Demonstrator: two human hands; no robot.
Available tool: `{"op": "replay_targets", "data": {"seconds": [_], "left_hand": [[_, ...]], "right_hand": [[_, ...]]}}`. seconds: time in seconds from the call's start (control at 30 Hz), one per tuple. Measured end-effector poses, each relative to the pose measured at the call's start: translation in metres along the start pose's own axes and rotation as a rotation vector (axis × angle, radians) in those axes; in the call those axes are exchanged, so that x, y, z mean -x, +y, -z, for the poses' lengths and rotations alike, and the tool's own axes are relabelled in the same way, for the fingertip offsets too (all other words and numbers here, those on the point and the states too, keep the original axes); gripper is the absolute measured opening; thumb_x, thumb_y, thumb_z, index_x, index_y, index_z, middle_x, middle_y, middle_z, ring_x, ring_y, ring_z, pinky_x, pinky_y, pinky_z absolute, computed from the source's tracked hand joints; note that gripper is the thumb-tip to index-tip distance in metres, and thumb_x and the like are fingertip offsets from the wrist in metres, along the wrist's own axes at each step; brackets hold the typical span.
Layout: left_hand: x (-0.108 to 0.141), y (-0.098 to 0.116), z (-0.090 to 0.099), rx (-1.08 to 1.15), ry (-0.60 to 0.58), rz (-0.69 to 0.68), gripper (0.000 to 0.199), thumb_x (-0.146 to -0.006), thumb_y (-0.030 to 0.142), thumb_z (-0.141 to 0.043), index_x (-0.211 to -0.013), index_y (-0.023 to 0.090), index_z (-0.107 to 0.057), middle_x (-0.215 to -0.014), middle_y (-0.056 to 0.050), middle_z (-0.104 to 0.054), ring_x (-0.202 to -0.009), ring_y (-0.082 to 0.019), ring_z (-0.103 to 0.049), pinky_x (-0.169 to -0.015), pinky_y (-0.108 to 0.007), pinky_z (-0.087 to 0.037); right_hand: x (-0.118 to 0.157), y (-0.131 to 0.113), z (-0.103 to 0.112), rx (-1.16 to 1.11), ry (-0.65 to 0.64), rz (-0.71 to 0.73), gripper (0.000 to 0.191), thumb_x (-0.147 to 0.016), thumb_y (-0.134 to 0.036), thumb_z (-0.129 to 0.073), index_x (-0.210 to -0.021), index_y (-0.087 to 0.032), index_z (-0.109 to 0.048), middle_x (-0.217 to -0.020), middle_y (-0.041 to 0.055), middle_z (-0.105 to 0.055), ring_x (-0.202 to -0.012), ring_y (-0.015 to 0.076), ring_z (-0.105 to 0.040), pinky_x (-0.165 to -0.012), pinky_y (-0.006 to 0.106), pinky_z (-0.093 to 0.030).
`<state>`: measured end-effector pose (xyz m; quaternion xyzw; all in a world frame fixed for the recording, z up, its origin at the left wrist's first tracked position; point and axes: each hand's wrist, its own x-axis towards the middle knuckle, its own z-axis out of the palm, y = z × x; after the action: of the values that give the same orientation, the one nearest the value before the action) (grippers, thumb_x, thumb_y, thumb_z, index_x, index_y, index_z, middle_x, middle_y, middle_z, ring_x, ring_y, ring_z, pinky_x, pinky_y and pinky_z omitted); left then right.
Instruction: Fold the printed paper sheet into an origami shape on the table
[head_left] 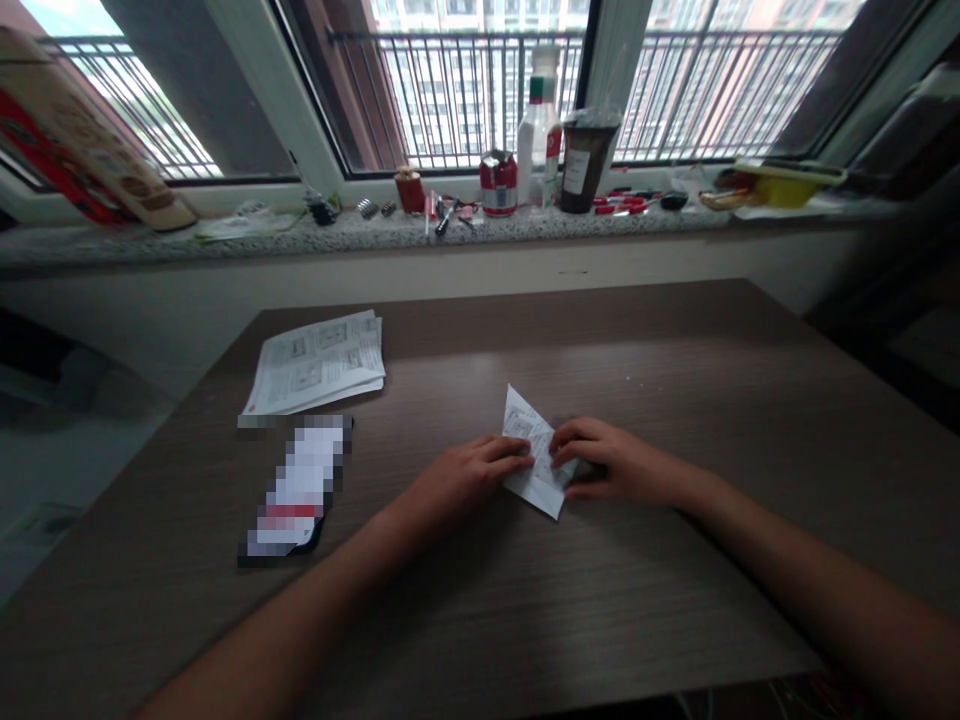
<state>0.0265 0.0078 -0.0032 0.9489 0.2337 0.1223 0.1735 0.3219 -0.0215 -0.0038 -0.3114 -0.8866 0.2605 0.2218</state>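
A small folded sheet of printed white paper [534, 430] lies on the brown table [465, 620], with one pointed corner away from me. My left hand [469, 475] rests its fingertips flat on the paper's left side. On the right side, my right hand [611, 462] has its fingers curved and spread, the tips touching the paper's edge and the thumb near the lower corner. Neither hand is closed round the paper.
Printed sheets [319, 362] lie at the table's back left, with a pixelated phone [300, 485] nearer me. Behind the table, the granite sill [360, 236] holds a red can [499, 184], bottles, a dark cup [583, 165] and a yellow container [787, 188].
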Motion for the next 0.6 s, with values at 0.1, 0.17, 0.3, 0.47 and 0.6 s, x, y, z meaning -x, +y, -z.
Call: {"op": "replay_targets", "data": {"seconds": [0.1, 0.17, 0.3, 0.47, 0.6], "left_hand": [[-0.001, 0.001, 0.0, -0.021, -0.013, 0.007, 0.04, -0.103, 0.011, -0.049, -0.137, 0.027, -0.064, -0.146, -0.008, -0.061, -0.128, -0.026, -0.063, -0.103, -0.043, -0.057], [-0.001, 0.001, 0.0, -0.029, -0.02, 0.012, 0.04, -0.103, 0.01, -0.05, -0.137, 0.026, -0.064, -0.146, -0.008, -0.061, -0.127, -0.026, -0.063, -0.103, -0.042, -0.056], [0.0, 0.002, -0.001, -0.014, -0.005, 0.007, 0.036, -0.104, 0.015, -0.051, -0.136, 0.025, -0.064, -0.146, -0.009, -0.06, -0.126, -0.026, -0.064, -0.102, -0.043, -0.057], [0.001, 0.005, 0.002, 0.036, 0.021, -0.003, 0.033, -0.102, 0.035, -0.063, -0.134, 0.024, -0.064, -0.145, -0.01, -0.061, -0.125, -0.027, -0.064, -0.102, -0.044, -0.057], [0.0, 0.007, 0.002, 0.033, 0.05, -0.01, 0.037, -0.097, 0.04, -0.07, -0.128, 0.021, -0.065, -0.142, -0.012, -0.062, -0.122, -0.029, -0.065, -0.098, -0.043, -0.059]], "right_hand": [[0.0, 0.0, 0.002, 0.003, -0.014, 0.011, 0.023, -0.093, -0.032, -0.076, -0.114, -0.026, -0.072, -0.126, 0.009, -0.065, -0.119, 0.0234, -0.06, -0.102, 0.043, -0.053], [0.0, 0.0, 0.002, 0.004, -0.018, 0.028, 0.019, -0.094, -0.03, -0.074, -0.112, -0.026, -0.073, -0.125, 0.0084, -0.066, -0.119, 0.0228, -0.06, -0.101, 0.042, -0.053], [0.0, -0.001, 0.002, -0.002, -0.016, 0.047, 0.012, -0.097, -0.028, -0.07, -0.108, -0.027, -0.074, -0.124, 0.0073, -0.067, -0.117, 0.0218, -0.061, -0.099, 0.042, -0.053], [-0.001, -0.006, 0.001, -0.028, 0.009, 0.023, 0.011, -0.102, -0.025, -0.062, -0.107, -0.025, -0.072, -0.118, 0.0072, -0.069, -0.112, 0.0203, -0.064, -0.096, 0.039, -0.054], [-0.003, -0.01, -0.002, -0.062, 0.05, -0.048, 0.012, -0.104, -0.024, -0.056, -0.11, -0.023, -0.066, -0.114, 0.0081, -0.069, -0.107, 0.0204, -0.065, -0.094, 0.038, -0.055]]}}
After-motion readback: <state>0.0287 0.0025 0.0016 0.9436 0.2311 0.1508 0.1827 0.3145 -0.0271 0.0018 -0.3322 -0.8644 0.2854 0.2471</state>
